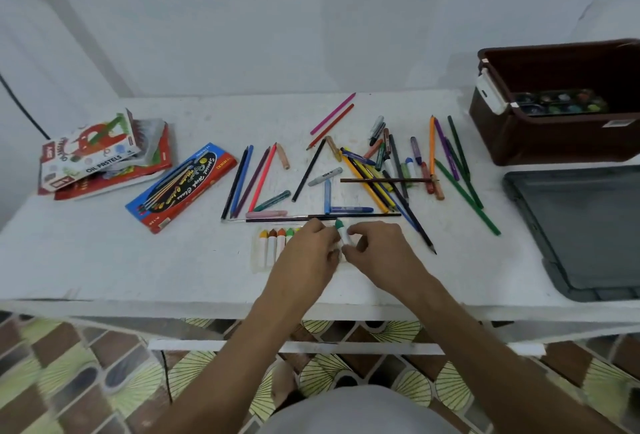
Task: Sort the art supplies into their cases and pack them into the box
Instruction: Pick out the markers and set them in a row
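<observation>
Crayon-sorting stage right now, I'd say: the green-tipped crayon (342,233) is going into the clear tray (258,262) at the tabletop's (104,260) front edge, next to the yellow, brown, orange and green ones already slotted. Both hands pinch it, left hand (309,253) and right hand (375,249) with fingers curled around its white barrel. Next it needs lining up with a free slot (hidden under the hands). Pencils and markers lie loose behind; the brown box (540,142) sits far right.
</observation>
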`<action>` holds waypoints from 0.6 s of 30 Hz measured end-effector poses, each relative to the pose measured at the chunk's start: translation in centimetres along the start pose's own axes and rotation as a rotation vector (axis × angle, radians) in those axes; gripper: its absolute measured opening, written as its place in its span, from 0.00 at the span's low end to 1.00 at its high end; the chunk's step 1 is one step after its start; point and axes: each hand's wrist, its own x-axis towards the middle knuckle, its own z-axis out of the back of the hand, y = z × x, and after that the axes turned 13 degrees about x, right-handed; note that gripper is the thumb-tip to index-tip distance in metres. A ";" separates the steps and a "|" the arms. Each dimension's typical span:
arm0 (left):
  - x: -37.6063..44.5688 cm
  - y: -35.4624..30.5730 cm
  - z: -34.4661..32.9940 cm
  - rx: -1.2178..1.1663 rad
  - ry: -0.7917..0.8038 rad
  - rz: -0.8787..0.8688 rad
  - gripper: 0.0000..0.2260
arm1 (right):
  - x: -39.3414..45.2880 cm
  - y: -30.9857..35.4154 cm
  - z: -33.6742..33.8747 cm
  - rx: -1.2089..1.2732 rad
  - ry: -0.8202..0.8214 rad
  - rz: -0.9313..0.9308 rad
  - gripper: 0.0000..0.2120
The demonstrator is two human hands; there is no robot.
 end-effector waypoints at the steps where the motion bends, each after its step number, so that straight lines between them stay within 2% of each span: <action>1: 0.1 0.2 0.0 -0.008 0.009 -0.001 0.08 | 0.1 -0.1 0.1 0.010 0.013 0.001 0.19; 8: 0.5 1.5 0.2 -0.048 0.070 -0.028 0.18 | 0.6 -0.4 0.9 0.031 0.021 0.004 0.18; 18: 1.3 2.3 -0.1 -0.023 0.097 -0.045 0.16 | 0.6 0.4 0.3 -0.003 0.024 0.021 0.22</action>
